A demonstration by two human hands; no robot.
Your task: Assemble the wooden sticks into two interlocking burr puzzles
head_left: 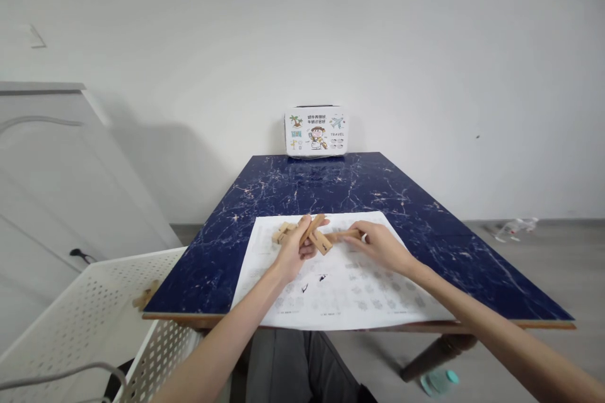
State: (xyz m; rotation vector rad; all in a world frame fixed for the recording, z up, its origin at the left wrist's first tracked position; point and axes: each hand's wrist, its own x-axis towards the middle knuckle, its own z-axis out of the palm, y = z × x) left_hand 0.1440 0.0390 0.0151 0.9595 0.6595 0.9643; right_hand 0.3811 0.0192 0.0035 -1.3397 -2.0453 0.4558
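Observation:
My left hand [299, 247] is closed around crossed wooden puzzle pieces [323, 242], one of them with a dark mark on its face. From the right, my right hand [378, 244] pinches a wooden bar [347, 235], whose far end meets the crossed pieces; whether it slots into them I cannot tell. Beyond my left hand lie more small wooden blocks [282, 232], partly hidden by it. Under both hands spreads a white printed sheet [265, 302] with rows of grey figures, and two small dark marks or bits show near its middle.
The sheet lies on a blue marbled table [321, 186]. A white cartoon-printed case [316, 132] stands against the wall. To the left is a white perforated basket [101, 289] with wooden pieces [146, 296] inside. A bottle with a teal cap [439, 381] lies on the floor.

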